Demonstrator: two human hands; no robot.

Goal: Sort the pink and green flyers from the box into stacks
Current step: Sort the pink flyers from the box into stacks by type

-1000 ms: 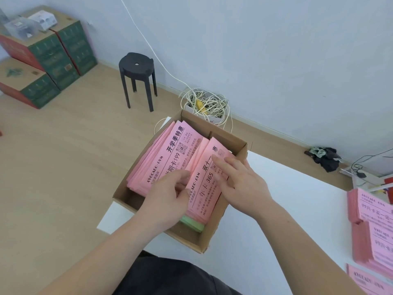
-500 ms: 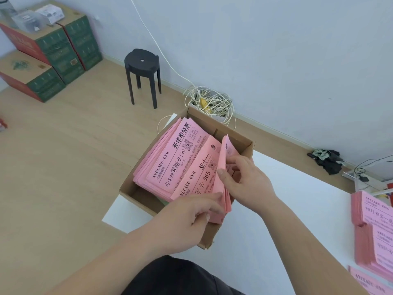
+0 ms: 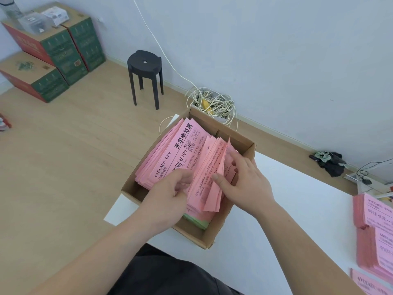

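Head view: a pink bundle (image 3: 209, 177) stands tilted on its long edge in the right half of the box (image 3: 191, 235), with its long axis running from the near wall of the box to the far wall. The right hand (image 3: 246, 184) pinches this bundle, thumb on its printed face and fingers behind it. The left hand (image 3: 168, 194) has its fingers curled round the bundle's left long edge, their tips partly hidden by paper. The bundle thus lies between the two hands, and the right hand is nearer its raised edge, so a lift would probably go up and toward the right. Green flyers (image 3: 196, 220) lie beneath the bundle at the near end of the box. Only one corner of them shows, and their number cannot be judged. A second pink pile (image 3: 170, 154) lies flat in the left half of the box, touching the bundle. The box stands along the left edge of the white table (image 3: 287, 209). Sorted pink stacks (image 3: 374, 216) sit well apart at the table's right end and are cut off by the frame. No green stack is in view. A black stool (image 3: 145, 67) and a cable coil (image 3: 212, 103) are on the floor beyond.
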